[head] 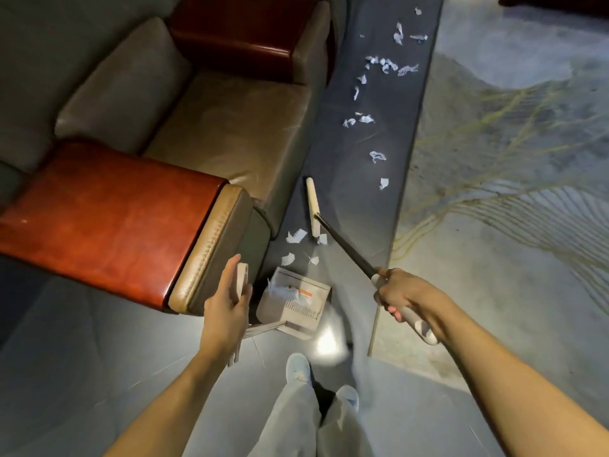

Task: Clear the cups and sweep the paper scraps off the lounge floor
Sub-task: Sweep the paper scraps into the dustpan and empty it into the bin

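Observation:
My right hand (403, 296) grips the pale handle of a broom whose dark shaft runs up-left to a cream broom head (312, 206) on the dark floor strip. My left hand (227, 298) holds the upright handle of a grey dustpan (293, 303) standing on the floor by the armchair corner; a few scraps lie inside it. White paper scraps (296, 235) lie just in front of the pan beside the broom head. Several more paper scraps (382, 65) trail away along the strip. No cups are in view.
A brown leather armchair (230, 127) with glossy red-wood arms (108, 219) fills the left, close to the dustpan. A patterned pale carpet (510, 159) borders the strip on the right. My legs and light shoes (298, 367) stand just behind the pan.

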`<state>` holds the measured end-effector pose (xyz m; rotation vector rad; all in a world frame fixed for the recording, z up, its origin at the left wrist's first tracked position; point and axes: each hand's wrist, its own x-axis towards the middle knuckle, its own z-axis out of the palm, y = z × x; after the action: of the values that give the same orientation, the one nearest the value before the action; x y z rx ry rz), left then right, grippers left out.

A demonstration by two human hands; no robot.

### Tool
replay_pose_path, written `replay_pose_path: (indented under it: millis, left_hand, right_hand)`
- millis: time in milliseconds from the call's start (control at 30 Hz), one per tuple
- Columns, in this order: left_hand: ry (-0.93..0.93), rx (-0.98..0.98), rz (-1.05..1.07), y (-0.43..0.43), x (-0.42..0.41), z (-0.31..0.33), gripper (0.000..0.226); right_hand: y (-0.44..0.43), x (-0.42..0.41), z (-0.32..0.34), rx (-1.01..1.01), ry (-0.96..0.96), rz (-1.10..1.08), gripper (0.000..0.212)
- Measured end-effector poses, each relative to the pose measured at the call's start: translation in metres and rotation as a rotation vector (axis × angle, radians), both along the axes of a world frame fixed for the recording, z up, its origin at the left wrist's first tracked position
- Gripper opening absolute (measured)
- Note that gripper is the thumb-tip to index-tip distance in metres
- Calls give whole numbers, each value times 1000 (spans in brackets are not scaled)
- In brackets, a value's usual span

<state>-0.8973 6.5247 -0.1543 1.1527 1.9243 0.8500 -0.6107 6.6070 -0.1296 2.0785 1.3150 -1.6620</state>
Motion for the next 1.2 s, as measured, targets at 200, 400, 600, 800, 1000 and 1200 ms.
replay_pose_path:
  millis: [200, 400, 600, 800, 1000, 1200]
  left_hand:
    - [18, 35, -3, 44, -29, 4, 60]
    - [31, 4, -67, 73, -42, 9, 54]
    - [-43, -20, -104, 82, -46, 4, 52]
    - [-56, -19, -148, 92, -32, 5, 55]
    - [-103, -39, -142, 104, -26, 5, 57]
    - [-112, -66, -155, 108, -22, 6, 58]
  right_hand:
    - [25, -44, -26, -46, 7, -1, 51]
    - [-14, -39, -11, -264, -22, -9, 38]
    - [-16, -9, 35, -339, -10, -31, 51]
    - [-26, 15, 62, -222, -50, -68, 63]
    - [5, 21, 52, -114, -159, 57, 66]
    - [29, -29, 7, 4, -340, 254, 50]
